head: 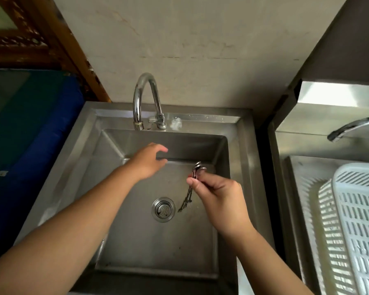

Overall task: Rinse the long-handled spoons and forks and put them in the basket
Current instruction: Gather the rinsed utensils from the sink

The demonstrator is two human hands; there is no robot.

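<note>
Spoons (195, 171) are hanging over the sink (136, 241), pinched tight in my right hand (217, 194), handles pointing down. My left hand (149, 160), fingers apart, is nearer the tap (144, 99).

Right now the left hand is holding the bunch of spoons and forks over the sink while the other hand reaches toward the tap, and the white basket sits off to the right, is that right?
Not quite. The head view shows the right hand holding the bunch of spoons and forks over the sink, while the left hand, empty and open, reaches toward the tap. The white basket does sit off to the right.
</note>
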